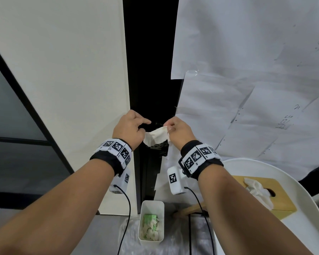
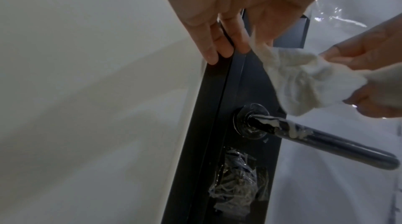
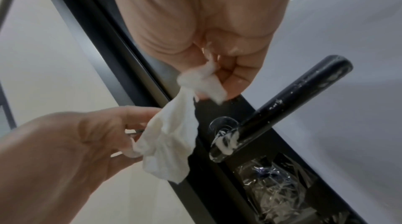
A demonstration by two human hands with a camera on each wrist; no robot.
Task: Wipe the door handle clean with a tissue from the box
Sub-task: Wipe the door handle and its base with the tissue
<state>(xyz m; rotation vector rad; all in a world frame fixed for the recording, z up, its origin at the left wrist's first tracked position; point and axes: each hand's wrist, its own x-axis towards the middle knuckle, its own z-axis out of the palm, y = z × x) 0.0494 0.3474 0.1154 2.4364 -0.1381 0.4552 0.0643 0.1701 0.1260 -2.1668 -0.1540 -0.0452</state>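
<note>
Both hands hold a crumpled white tissue (image 1: 156, 137) up in front of the black door stile (image 1: 151, 70). My right hand (image 1: 168, 127) pinches its upper corner in curled fingers (image 3: 237, 79). My left hand (image 1: 143, 130) pinches the other end of the tissue (image 3: 172, 138). The black lever door handle (image 2: 326, 141) sticks out just below the tissue (image 2: 304, 81), apart from it. White paste (image 2: 282, 124) smears the handle (image 3: 293, 100) near its round base. In the head view the tissue hides most of the handle.
A wooden tissue box (image 1: 276, 199) with a tissue poking out stands on a white round seat (image 1: 302, 183) at the lower right. A white bin (image 1: 151, 223) of used tissues sits on the floor below. Crumpled clear film (image 2: 237, 184) covers the lock under the handle. Paper sheets (image 1: 247, 89) cover the door.
</note>
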